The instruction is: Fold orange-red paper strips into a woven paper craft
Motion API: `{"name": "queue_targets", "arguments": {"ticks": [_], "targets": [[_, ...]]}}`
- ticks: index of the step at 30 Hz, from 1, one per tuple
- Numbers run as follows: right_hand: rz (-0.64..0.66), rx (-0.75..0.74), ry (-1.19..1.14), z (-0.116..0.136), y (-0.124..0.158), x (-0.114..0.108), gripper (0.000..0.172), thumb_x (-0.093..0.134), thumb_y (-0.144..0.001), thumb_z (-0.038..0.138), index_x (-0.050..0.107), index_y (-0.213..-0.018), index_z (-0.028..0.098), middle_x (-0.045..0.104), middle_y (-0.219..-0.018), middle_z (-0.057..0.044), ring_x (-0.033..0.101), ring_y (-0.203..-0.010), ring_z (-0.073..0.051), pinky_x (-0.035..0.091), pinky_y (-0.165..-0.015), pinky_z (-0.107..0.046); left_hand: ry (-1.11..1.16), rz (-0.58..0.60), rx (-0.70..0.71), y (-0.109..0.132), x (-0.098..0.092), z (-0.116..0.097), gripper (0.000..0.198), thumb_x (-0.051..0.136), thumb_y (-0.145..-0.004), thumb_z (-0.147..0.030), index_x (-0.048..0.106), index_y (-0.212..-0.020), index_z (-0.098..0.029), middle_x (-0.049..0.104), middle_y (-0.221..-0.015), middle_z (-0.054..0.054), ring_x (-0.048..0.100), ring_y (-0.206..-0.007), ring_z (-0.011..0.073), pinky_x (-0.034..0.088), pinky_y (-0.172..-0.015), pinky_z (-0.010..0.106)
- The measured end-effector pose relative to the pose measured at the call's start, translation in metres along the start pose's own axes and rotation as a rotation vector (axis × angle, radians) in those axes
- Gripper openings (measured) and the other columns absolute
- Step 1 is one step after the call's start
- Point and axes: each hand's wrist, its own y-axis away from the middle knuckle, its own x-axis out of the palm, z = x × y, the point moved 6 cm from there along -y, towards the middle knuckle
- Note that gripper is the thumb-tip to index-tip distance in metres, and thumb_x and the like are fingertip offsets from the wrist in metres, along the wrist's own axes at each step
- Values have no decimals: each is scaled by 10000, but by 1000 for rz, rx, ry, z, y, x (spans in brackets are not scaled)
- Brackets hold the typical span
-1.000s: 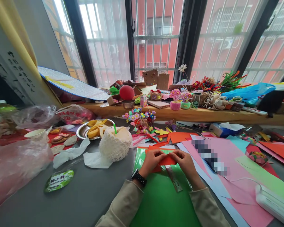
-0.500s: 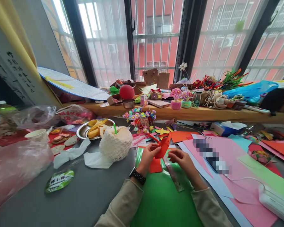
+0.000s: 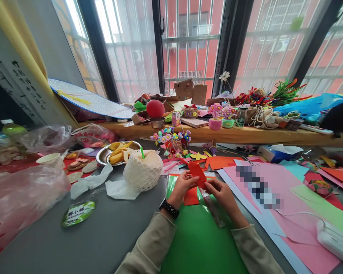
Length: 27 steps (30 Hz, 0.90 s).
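Both hands meet over the near end of the green sheet (image 3: pixel 200 239). L hand (image 3: pixel 183 186) and R hand (image 3: pixel 221 192) are each closed in a fingertip pinch on one red paper piece (image 3: pixel 197 172). It's held up off the table, tilted, w/ its upper end leaning away from the person. L pinches the left edge, R the lower right corner; the fingers are curled tight, w/ no gap showing beyond the paper itself. Can't tell if the piece is folded double or a single layer.

Around the grip:
- Directly under it: another red sheet (image 3: pixel 191 198) lying flat, partly on the green sheet.
- Just below the R hand: a clear ruler (image 3: pixel 215 213), flat on the green.
- Left of the L hand: a net-wrapped coconut (image 3: pixel 143 175) w/ a green straw, close but not touching.
- Right of the R hand: a pink sheet (image 3: pixel 274 190) and more coloured paper.
- On the L wrist: a black watch (image 3: pixel 169 208).

Doing it well (judgement): thin paper creases wherever it's squeezed, so pinch near the edges only, pads flat. Line up corners before pressing and keep tension even betw. both hands so it doesn't tear or skew. Setting it on the flat green sheet would give a sharper crease than working in the air. Keep elbows clear of the coconut.
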Motion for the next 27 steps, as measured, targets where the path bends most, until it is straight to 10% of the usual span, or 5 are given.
{"name": "queue_targets", "arguments": {"ticks": [27], "targets": [[-126,34,-146,-8,-3,-21,263,556,-630,376,542,-747,140,588,-596,-12,565,-525,-131,454,-521,-246,-74,-24,-26,-2,-6,1,248,647,-548,-237,551,-734,-104,595,-736,44,556,-662,114,431,-652,228]]}}
